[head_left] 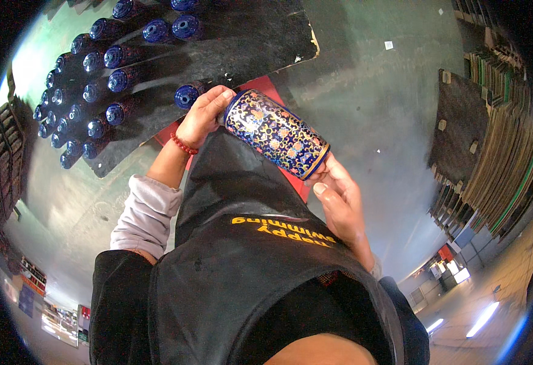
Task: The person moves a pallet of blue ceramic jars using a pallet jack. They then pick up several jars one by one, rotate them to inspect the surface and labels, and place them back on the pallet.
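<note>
A dark blue vase (277,134) with a dense floral pattern in yellow, orange and white lies tilted across the space over my lap. Its narrower end, at the upper left, is wrapped by the fingers of my left hand (205,112), which hide the neck. At the lower right end, my right hand (342,198) has its fingers curled under the base, partly hidden by it, while its thumb sticks up apart from the vase. A similar blue vase (187,96) stands upright on the table just beyond my left hand.
Several more blue vases (118,80) stand in rows on a black tabletop (260,58) at the far left. Something red (264,87) shows behind the held vase. Stacked flat boards (501,164) are at the right, and a dark rack (3,155) is at the left edge.
</note>
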The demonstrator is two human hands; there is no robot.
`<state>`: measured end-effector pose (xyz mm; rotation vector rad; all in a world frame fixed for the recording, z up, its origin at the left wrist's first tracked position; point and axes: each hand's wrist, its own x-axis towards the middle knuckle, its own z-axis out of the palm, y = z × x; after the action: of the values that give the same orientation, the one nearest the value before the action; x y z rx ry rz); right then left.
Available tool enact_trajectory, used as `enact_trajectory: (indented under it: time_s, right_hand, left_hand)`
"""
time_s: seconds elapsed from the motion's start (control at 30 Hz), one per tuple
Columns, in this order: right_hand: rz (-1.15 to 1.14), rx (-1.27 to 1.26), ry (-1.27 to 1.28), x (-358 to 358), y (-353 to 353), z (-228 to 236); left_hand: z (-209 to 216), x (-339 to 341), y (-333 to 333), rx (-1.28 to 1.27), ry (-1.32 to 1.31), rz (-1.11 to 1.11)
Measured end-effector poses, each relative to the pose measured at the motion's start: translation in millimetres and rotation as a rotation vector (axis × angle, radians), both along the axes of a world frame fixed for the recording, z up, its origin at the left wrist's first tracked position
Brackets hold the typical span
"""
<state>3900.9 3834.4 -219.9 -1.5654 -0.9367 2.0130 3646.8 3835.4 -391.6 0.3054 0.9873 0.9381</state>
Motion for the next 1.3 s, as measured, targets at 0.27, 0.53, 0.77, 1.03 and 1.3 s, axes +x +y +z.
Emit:
enact_trajectory:
  time_s: [0.27,0.53,0.77,1.03,1.3]
  right_hand:
    - [-0.035,-0.008,0.113,5,0,-8]
    - [-0.045,0.064,0.089,16,-4,-30]
    - [-0.261,0.004,-0.030,52,-19,-132]
    - [-0.190,-0.028,-0.144,64,-56,-232]
    - [-0.248,-0.162,-0.260,102,-110,-245]
  left_hand:
    - [-21,5,-3,-0.049,0.037,-0.037]
    - [-11,8,-3,-0.022,0.015,-0.051]
    - [4,33,0,0.206,0.614,-0.180]
    - [-34,56,18,0.734,1.360,-0.466]
    - [-122,21,63,0.444,1.624,-0.715]
